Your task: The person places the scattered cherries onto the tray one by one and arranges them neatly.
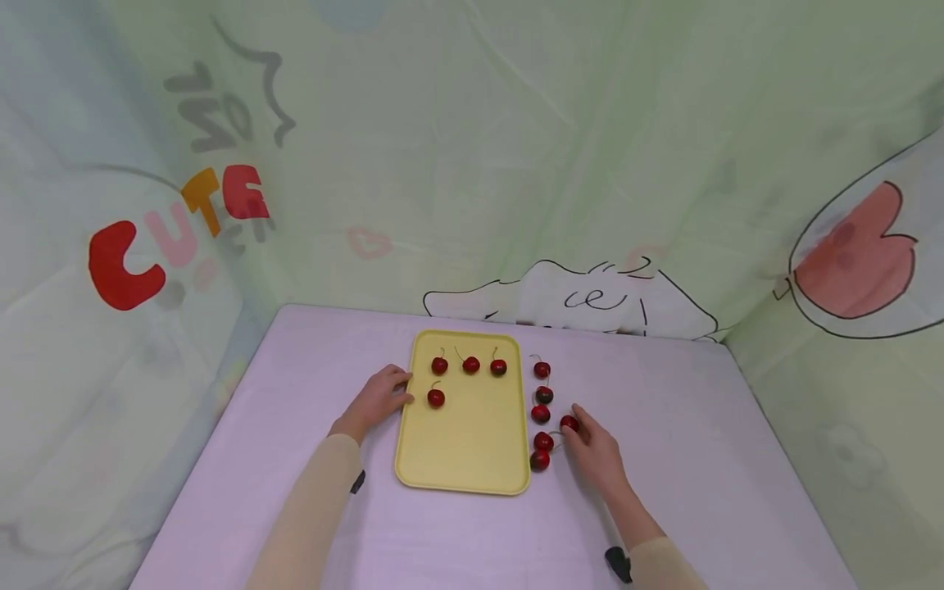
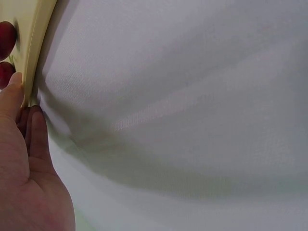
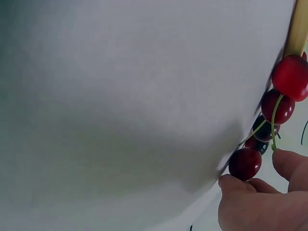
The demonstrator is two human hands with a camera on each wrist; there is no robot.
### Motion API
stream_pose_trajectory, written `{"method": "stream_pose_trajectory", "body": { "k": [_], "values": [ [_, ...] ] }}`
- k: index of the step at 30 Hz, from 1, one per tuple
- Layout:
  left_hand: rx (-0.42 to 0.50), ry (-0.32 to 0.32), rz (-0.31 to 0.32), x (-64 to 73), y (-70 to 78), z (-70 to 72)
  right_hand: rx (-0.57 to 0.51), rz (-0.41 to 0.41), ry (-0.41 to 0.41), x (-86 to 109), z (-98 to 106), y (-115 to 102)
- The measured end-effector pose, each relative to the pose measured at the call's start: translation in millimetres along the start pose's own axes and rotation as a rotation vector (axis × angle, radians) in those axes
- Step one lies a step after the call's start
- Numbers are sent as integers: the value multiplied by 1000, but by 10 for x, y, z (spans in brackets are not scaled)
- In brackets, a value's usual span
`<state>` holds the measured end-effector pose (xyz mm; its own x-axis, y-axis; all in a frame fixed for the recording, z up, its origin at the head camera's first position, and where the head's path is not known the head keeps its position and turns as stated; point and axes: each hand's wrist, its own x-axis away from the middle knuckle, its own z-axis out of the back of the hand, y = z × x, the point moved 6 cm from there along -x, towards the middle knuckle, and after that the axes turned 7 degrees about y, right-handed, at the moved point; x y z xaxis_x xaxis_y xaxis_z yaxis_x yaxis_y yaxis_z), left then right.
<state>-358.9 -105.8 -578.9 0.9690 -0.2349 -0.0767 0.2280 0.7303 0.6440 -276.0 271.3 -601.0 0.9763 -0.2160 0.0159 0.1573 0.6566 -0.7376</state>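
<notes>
At the left edge of a yellow tray (image 1: 465, 451), my left hand (image 1: 378, 400) grips the rim. Up close in the left wrist view, the thumb (image 2: 13, 94) lies on the rim (image 2: 36, 53) and the fingers sit against its outer side. My right hand (image 1: 596, 451) is right of the tray, around a dark red cherry (image 1: 569, 423). In the right wrist view this cherry (image 3: 245, 163) sits at the fingertips (image 3: 231, 183), with a small gap to the thumb (image 3: 285, 161). Several stemmed cherries (image 1: 543, 442) line the tray's right side.
Inside the tray, three cherries (image 1: 470, 365) form a row at the far end, and another cherry (image 1: 436, 398) lies below the leftmost. The tray is on a pale lilac tabletop (image 1: 664, 410). Printed cloth curtains (image 1: 472, 164) hang behind and at both sides.
</notes>
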Motion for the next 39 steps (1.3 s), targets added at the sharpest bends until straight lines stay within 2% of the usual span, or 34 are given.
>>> {"method": "stream_pose_trajectory", "body": {
  "k": [6, 14, 23, 29, 34, 39],
  "values": [
    [-2, -2, 7, -18, -46, -36, 58, 14, -17, -25, -39, -12],
    [-14, 1, 12, -24, -43, -13, 85, 78, 21, -46, -80, -45],
    [-7, 2, 1, -25, -29, -16, 99, 62, 47, 10, -37, -144],
    [-4, -5, 15, -28, -53, -39, 89, 50, 67, -5, -9, -163],
    [-10, -11, 24, -29, -54, -36, 65, 64, 87, -32, 33, -281],
    [-2, -16, 26, -8, -10, -5, 37, 62, 66, -58, 14, -453]
  ]
}}
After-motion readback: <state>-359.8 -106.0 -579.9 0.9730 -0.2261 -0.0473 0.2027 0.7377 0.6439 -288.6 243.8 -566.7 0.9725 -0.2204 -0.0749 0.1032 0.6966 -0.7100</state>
